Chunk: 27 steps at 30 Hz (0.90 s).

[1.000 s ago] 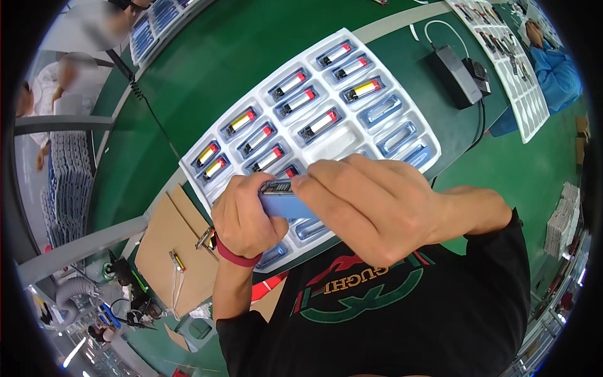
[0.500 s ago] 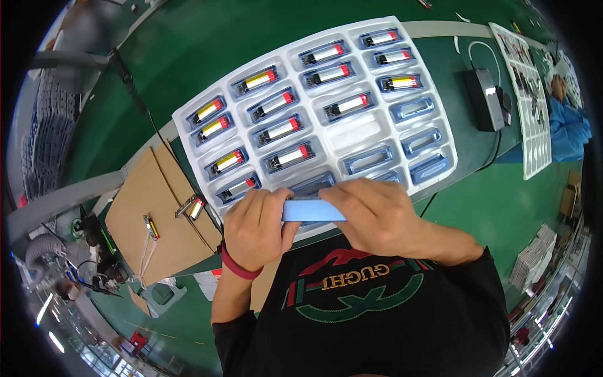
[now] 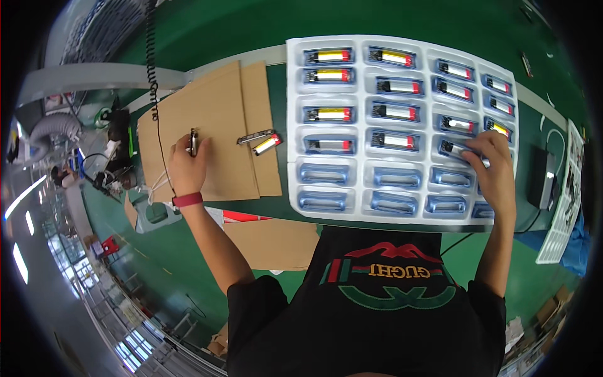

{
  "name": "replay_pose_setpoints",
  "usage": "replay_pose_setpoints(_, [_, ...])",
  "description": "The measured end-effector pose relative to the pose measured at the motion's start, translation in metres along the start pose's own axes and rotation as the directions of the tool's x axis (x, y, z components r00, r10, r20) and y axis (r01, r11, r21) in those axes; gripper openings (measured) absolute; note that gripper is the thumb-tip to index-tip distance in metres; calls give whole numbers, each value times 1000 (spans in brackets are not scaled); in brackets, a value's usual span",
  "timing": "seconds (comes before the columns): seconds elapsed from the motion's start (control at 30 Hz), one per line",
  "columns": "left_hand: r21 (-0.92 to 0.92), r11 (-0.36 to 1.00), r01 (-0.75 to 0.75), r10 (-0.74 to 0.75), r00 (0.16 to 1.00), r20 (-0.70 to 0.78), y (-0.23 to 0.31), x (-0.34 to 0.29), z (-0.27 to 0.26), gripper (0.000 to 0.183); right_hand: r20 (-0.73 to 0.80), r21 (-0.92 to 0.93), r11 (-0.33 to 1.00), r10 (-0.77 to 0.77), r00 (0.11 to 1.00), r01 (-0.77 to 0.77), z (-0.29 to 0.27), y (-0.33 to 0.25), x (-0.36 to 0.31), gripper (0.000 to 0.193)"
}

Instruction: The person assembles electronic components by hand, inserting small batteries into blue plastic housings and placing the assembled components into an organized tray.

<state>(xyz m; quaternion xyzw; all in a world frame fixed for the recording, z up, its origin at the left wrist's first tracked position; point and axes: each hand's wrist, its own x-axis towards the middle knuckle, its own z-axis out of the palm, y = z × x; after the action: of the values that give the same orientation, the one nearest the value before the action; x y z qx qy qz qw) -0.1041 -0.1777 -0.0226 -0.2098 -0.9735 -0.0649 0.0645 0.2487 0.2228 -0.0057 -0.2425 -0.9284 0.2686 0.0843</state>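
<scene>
Half covering a filled blue case [image 3: 450, 148] right of middle in the white tray [image 3: 359, 129] with the right hand [image 3: 492, 151]; cannot tell whether gripping. Pinching a battery piece [image 3: 193, 139] in the left hand [image 3: 187, 164], over cardboard [image 3: 223, 163] at left.

Green tabletop [image 3: 377, 22], 12 o'clock. Grey frame bar [image 3: 94, 85], 10 o'clock. Lit strip lights [image 3: 36, 188], 9 o'clock. Green floor [image 3: 169, 248], 8 o'clock. Probably windows [image 3: 135, 349], 7 o'clock, blurred.
</scene>
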Motion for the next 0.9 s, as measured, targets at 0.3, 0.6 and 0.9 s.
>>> replay_pose_setpoints(0.3, [-610, 782, 129, -101, 992, 81, 32, 12, -3, 33, -211, -200, 978, -98, 973, 55, -3, -19, -1, 24])
replay_pose_setpoints(0.6, [-789, -384, 480, 463, 839, 285, 249, -49, -42, 49, -242, 517, 817, -148, 959, 256, 12, -109, 20, 56])
replay_pose_setpoints(0.9, [-952, -163, 258, 569, 813, 123, 281, -64, -45, 36, -212, 643, 747, -35, 977, 166, -6, -74, -8, 33])
